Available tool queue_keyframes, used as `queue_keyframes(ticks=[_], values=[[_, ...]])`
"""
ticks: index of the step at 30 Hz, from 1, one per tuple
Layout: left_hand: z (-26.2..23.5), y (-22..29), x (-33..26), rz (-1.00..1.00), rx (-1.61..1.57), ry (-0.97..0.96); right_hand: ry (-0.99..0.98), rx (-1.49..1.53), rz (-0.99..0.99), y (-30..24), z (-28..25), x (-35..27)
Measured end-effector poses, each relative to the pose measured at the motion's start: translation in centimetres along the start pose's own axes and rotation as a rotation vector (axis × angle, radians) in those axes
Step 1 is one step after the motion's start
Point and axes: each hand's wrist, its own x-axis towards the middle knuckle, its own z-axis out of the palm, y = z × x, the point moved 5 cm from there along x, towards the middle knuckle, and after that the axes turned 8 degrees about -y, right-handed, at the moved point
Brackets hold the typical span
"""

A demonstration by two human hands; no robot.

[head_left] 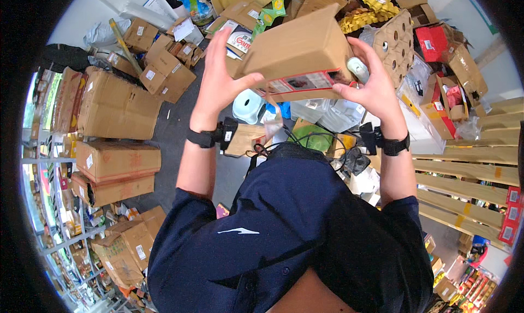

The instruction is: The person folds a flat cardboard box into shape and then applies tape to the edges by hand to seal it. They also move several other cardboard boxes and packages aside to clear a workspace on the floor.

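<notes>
A brown cardboard box (295, 45) sits tilted in front of me, between my hands. Printed red, white and dark panels run along its near lower edge, and a strip hangs from its near left side. Beside its left end is my left hand (219, 81), fingers stretched upward and apart from the box, thumb reaching its near left corner. My right hand (377, 83) curves around the right end, with the thumb on the near lower edge. Between that thumb and the fingers shows a small white rounded object (358, 70); whether I hold it is unclear.
Brown cartons (117, 105) are stacked on the left beside shelving. A light blue stool (247, 106) and clear plastic bags (341, 114) lie below the box. A moulded pulp tray (394, 48) and a red box (432, 43) stand at right, above wooden slats (469, 173).
</notes>
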Motion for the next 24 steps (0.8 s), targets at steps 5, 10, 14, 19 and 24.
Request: queue_keyframes(ticks=[5,10,14,19,24], values=[[1.5,6.5,3.2,0.347,-0.087,-0.373,-0.207,-0.217,-0.093,-2.8,0.0,1.4],[2.3,8.6,3.9,0.464,-0.046,-0.312,-0.27,-0.322,-0.055,-4.2,-0.7,1.7],[2.1,11.9,3.7,0.523,0.379,-0.256,-0.273,-0.514,-0.091,-3.8,-0.8,1.5],[4.7,12.4,4.4,0.573,0.484,-0.355,-0.309,-0.69,-0.144,-4.6,-0.6,1.9],[6.1,11.3,5.1,0.454,0.477,-0.506,-0.274,-0.682,-0.162,-3.7,-0.8,1.7]])
